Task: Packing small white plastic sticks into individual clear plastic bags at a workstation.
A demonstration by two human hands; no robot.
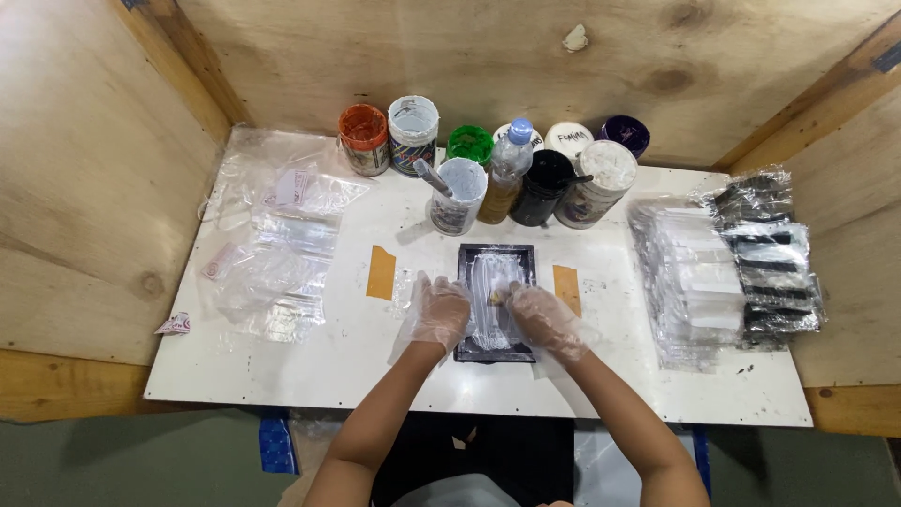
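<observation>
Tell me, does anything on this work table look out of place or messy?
A small crumpled scrap lies off the white table, on the wooden ledge at its left edge. The loose plastic bags on the left sprawl untidily, unlike the neat stacks on the right. Nothing looks spilled; both gloved hands rest on the black frame.

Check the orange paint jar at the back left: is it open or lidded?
Open. The orange paint jar stands upright with no lid on it, and orange paint shows at its mouth. Both gloved hands are away from it, at the black frame.

Clear plastic bags (277,249) left; clear/black pkg stacks (727,272) right; labelled jars (413,136) back.
</observation>
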